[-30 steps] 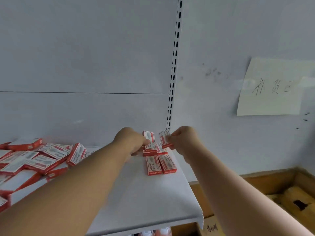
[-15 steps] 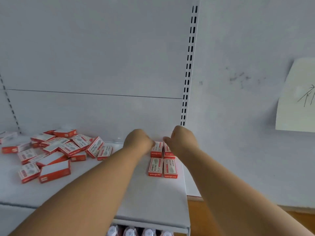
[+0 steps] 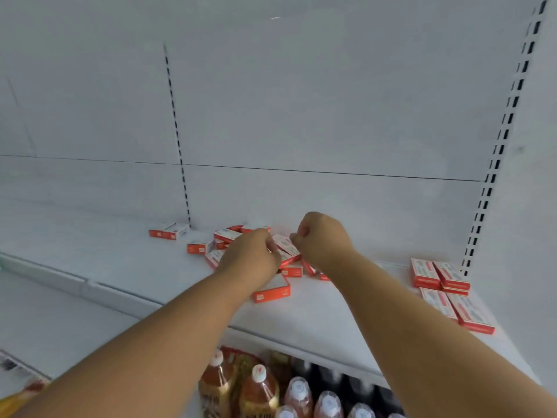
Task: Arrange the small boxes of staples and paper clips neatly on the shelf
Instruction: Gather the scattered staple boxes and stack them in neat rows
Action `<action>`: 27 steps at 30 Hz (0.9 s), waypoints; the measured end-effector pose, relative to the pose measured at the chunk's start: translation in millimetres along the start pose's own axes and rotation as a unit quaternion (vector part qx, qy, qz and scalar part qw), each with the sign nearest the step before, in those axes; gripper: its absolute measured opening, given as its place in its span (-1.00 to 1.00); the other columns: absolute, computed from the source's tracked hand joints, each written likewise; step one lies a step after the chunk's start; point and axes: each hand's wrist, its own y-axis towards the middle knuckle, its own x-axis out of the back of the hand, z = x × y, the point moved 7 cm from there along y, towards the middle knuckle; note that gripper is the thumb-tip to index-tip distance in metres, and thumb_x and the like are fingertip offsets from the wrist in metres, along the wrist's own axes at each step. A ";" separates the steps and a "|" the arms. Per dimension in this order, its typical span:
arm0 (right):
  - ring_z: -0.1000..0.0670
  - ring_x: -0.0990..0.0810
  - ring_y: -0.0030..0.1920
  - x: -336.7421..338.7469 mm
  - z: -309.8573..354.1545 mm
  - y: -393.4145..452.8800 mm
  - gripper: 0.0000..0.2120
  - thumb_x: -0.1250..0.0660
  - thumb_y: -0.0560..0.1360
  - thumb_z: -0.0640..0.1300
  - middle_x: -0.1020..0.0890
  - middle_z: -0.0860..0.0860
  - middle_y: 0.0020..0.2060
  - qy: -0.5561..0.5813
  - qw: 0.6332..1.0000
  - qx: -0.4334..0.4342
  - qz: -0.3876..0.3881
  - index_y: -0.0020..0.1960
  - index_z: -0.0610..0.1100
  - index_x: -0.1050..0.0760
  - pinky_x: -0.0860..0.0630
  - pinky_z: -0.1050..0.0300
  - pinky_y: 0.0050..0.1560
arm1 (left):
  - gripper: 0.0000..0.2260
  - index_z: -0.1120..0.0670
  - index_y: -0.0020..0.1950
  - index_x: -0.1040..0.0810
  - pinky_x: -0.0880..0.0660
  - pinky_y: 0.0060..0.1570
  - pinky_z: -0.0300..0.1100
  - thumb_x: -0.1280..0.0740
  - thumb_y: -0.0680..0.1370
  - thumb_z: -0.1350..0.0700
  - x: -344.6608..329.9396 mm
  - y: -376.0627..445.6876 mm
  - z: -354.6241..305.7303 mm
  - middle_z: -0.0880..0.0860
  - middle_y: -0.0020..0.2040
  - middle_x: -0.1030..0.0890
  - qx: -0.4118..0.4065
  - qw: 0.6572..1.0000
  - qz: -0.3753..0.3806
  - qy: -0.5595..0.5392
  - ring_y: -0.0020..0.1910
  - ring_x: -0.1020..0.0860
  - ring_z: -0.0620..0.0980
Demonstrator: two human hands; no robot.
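Small red-and-white boxes lie in a loose pile (image 3: 229, 236) in the middle of the white shelf (image 3: 331, 315). My left hand (image 3: 250, 257) reaches down onto the pile with its fingers curled under and hidden; I cannot see whether they hold a box. My right hand (image 3: 322, 236) hovers just right of it, above a tilted box (image 3: 287, 245), with its fingers curled into a fist and nothing visible in them. At the shelf's right end, several boxes (image 3: 449, 289) lie flat in neat rows. One box (image 3: 272, 292) lies nearest the front edge, below my left wrist.
Two stray boxes (image 3: 168, 231) sit by the back panel at the left. A slotted upright (image 3: 494, 164) bounds the shelf on the right. Bottles with white caps (image 3: 259, 384) stand on the level below. Bare shelf surface lies between pile and rows.
Both hands have left the neat rows at the right and moved left to the loose pile. My view has swung left and down with them.
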 end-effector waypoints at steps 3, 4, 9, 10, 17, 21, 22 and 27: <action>-0.11 -0.54 -0.03 -33.3 20.0 9.3 -0.89 -0.28 0.50 -0.17 -0.62 -0.06 -0.05 -0.036 0.999 -0.010 0.003 0.00 -0.12 -0.52 -0.41 0.14 -0.14 | -0.96 -0.10 -0.15 -0.49 -0.52 -0.07 -0.10 -0.30 0.48 0.05 14.1 14.5 40.6 -0.04 -0.02 -0.62 -0.009 1.000 0.022 0.000 -0.03 -0.55 0.03; -0.11 -0.53 0.01 -41.6 22.2 12.6 -0.84 -0.26 0.50 -0.19 -0.61 -0.06 -0.01 -0.054 0.998 -0.019 0.006 0.07 -0.12 -0.52 -0.43 0.14 -0.11 | -0.95 -0.11 -0.13 -0.49 -0.53 -0.03 -0.09 -0.30 0.48 0.06 15.4 19.9 50.7 -0.04 0.00 -0.62 -0.010 0.999 0.035 -0.002 -0.01 -0.56 0.04; -0.13 -0.42 0.19 -64.2 18.3 25.8 -0.67 -0.19 0.51 -0.19 -0.59 -0.07 0.11 -0.211 0.975 -0.033 0.059 0.25 -0.06 -0.44 -0.42 0.05 0.05 | -0.82 -0.04 0.04 -0.64 -0.52 -0.02 -0.10 -0.26 0.54 0.06 3.5 41.9 62.2 -0.01 0.05 -0.64 -0.025 0.994 0.109 -0.004 0.01 -0.58 0.05; -0.13 -0.41 0.19 -66.8 16.7 26.8 -0.65 -0.18 0.50 -0.18 -0.59 -0.07 0.12 -0.243 0.966 -0.031 0.079 0.27 -0.05 -0.42 -0.38 0.02 0.06 | -0.81 -0.01 0.01 -0.66 -0.50 -0.10 -0.13 -0.26 0.55 0.05 -0.6 46.5 61.2 0.01 0.01 -0.66 -0.021 0.992 0.121 -0.002 -0.03 -0.59 0.05; -0.13 -0.49 0.09 -72.8 8.3 35.1 -0.89 -0.21 0.51 -0.01 -0.58 -0.03 0.01 -0.289 0.947 -0.048 0.132 0.00 -0.03 -0.38 -0.21 -0.03 0.06 | -0.74 0.08 0.17 -0.57 -0.41 -0.20 -0.09 -0.29 0.57 -0.03 -13.9 60.8 46.3 0.08 0.06 -0.63 0.029 0.986 0.101 0.127 0.02 -0.59 0.10; -0.09 -0.54 0.01 -72.4 16.0 41.0 -0.88 -0.26 0.48 -0.11 -0.57 -0.01 -0.09 -0.186 0.973 -0.056 0.122 -0.01 -0.08 -0.49 -0.35 0.03 0.05 | -0.69 0.02 0.28 -0.50 -0.46 -0.17 -0.12 -0.34 0.55 0.00 -19.8 63.2 43.3 0.04 0.13 -0.62 0.033 0.989 0.111 0.096 0.04 -0.59 0.06; -0.09 -0.55 -0.03 -74.1 18.9 41.4 -0.89 -0.27 0.48 -0.12 -0.57 -0.02 -0.12 -0.156 0.979 -0.057 0.122 -0.02 -0.10 -0.50 -0.43 0.04 0.02 | -0.69 0.01 0.26 -0.49 -0.44 -0.19 -0.14 -0.35 0.54 -0.01 -21.1 64.4 45.1 0.03 0.11 -0.62 0.043 0.991 0.115 0.058 0.00 -0.58 0.03; -0.08 -0.52 -0.14 -74.5 20.3 44.5 -0.88 -0.25 0.52 -0.12 -0.55 -0.06 -0.14 -0.063 0.989 -0.091 0.094 0.02 -0.14 -0.43 -0.41 0.11 -0.22 | -0.73 -0.04 0.11 -0.43 -0.48 -0.17 -0.16 -0.44 0.48 0.04 -32.2 62.2 53.2 -0.01 0.04 -0.61 0.080 0.982 0.101 -0.140 -0.06 -0.56 -0.02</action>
